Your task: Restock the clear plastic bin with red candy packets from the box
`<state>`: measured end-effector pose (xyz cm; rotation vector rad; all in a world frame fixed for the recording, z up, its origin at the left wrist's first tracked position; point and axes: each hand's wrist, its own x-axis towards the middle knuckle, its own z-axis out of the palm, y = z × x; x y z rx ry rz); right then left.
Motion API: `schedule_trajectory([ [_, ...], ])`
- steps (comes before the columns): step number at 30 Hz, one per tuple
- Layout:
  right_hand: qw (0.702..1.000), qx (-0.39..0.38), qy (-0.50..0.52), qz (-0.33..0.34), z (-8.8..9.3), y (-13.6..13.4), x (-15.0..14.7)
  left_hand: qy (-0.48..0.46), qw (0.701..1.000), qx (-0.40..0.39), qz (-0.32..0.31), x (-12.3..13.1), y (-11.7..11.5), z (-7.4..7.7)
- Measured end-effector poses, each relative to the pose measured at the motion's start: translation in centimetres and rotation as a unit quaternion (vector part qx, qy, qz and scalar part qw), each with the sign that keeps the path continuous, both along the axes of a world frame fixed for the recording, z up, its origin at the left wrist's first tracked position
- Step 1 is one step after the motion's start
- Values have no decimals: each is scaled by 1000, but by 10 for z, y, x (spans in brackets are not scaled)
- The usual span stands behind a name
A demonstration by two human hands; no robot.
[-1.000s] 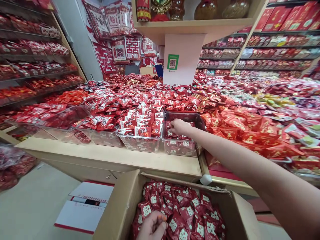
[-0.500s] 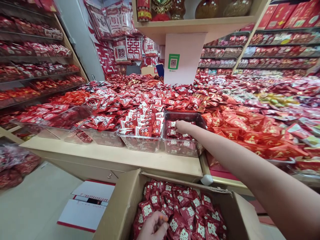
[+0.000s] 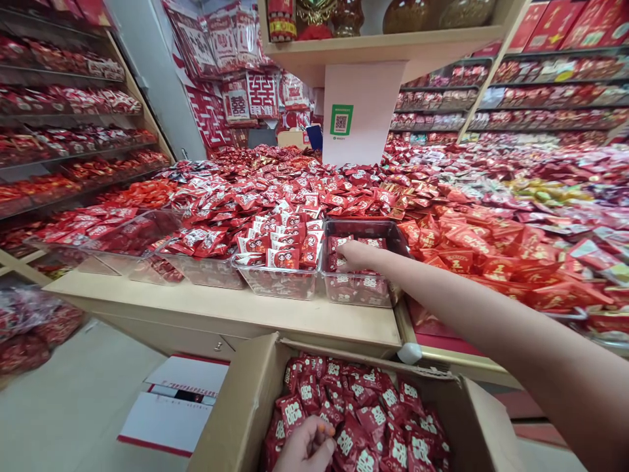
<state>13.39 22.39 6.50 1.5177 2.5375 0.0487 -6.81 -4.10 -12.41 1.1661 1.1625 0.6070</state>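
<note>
So the big display counter (image 3: 221,314) is heaped with candy, and the cardboard box (image 3: 230,419) right below me is pretty much full of red packets (image 3: 363,419). The clear bin (image 3: 358,288) at the counter's front edge only has a thin layer in it, next to a brim-full neighbour bin (image 3: 278,282), so I'd say barely started, loads left. My right hand (image 3: 356,254) is stretched into that bin, palm down, fingers bent over the packets, and my left hand (image 3: 304,449) is a loose fist among the box's packets, half cut off; can't tell if either's actually got one.
</note>
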Motion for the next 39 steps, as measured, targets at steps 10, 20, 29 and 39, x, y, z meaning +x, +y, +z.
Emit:
schedule_trajectory([
  [10,998,22,-15,-65,-1,13,4,19,1000,-12,-17,3,3,7],
  [20,998,18,-57,-22,-8,14,-2,8,998,-33,-53,4,5,2],
  [29,995,2,-100,23,-13,9,-9,27,997,-37,-62,4,4,3],
  [39,998,-29,-47,-37,0,11,-9,31,997,-35,-56,3,5,-3],
])
